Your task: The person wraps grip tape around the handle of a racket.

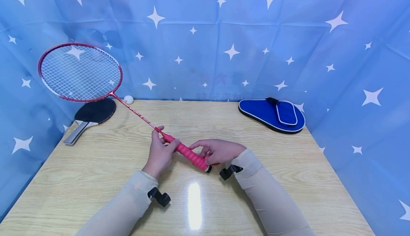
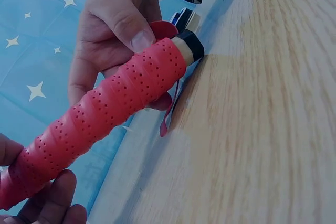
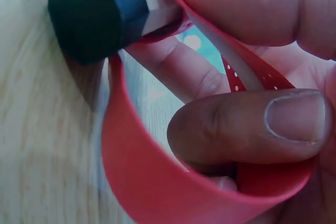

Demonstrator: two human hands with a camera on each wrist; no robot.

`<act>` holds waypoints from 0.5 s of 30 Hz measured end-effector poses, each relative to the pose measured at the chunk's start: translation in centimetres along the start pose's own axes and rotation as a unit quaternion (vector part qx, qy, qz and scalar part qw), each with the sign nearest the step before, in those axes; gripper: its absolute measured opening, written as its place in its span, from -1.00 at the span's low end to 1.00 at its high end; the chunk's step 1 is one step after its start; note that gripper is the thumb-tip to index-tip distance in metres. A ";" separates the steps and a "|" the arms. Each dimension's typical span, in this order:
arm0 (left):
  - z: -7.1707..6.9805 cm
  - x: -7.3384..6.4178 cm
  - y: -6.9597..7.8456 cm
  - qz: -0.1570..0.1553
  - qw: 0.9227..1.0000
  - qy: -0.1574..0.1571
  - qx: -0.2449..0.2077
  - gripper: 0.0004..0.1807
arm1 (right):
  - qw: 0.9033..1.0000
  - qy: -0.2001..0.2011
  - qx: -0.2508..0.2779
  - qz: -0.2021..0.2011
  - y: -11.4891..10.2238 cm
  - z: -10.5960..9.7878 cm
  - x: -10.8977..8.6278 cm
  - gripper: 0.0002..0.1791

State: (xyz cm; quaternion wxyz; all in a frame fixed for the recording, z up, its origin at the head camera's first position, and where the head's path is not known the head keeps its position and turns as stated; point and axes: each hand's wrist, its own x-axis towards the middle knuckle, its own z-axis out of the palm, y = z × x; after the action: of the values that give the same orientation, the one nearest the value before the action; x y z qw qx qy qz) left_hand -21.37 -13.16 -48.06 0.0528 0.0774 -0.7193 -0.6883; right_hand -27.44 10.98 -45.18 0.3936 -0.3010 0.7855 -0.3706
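A badminton racket [image 1: 141, 116] is held slantwise over the table, its strung head up at the far left. Pinkish-red perforated grip tape [image 2: 100, 114] winds round its handle. My left hand [image 1: 160, 156] grips the top of the handle, thumb on one side and fingers on the other. Beside the butt, my right hand [image 1: 224, 151] pinches the loose length of grip tape [image 3: 152, 166], which hangs in a loop under the thumb. The black butt cap [image 3: 84, 17] is bare, with a pale strip of handle showing between it and the tape.
At the back left of the wooden table [image 1: 105, 179] lie a black table tennis bat [image 1: 96, 111] and a white ball [image 1: 128, 99]. A blue bat case [image 1: 262, 113] lies at the back right. A blue star-patterned curtain [image 1: 198, 51] stands behind the table and along its sides.
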 end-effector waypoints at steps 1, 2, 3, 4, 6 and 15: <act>0.0 0.0 0.0 -0.001 1.000 0.000 0.002 -0.15 | 1.000 0.001 0.000 0.000 0.0 0.0 0.0 -0.21; 0.0 0.0 0.0 -0.002 1.000 0.000 0.006 -0.15 | 1.000 0.002 0.002 0.001 0.0 0.0 0.0 -0.20; 0.0 -0.1 0.0 -0.003 1.000 0.000 0.009 -0.15 | 1.000 0.003 0.003 0.001 -0.1 0.0 0.0 -0.20; -0.1 -0.1 0.0 -0.003 1.000 0.000 0.011 -0.15 | 1.000 0.004 0.003 0.002 -0.1 0.0 0.0 -0.20; 0.0 -0.1 0.1 -0.002 1.000 0.002 0.011 -0.16 | 1.000 0.006 0.002 0.005 -0.1 0.0 -0.1 -0.20; 0.0 -0.1 0.4 -0.008 1.000 0.003 -0.010 -0.16 | 1.000 0.005 -0.009 0.016 -0.2 0.0 -0.1 -0.22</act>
State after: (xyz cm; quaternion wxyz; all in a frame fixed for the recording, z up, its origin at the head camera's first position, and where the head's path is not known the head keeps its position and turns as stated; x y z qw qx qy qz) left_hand -21.27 -13.14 -47.68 0.0503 0.0852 -0.7118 -0.6954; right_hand -27.36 10.98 -44.91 0.3929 -0.2903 0.7952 -0.3592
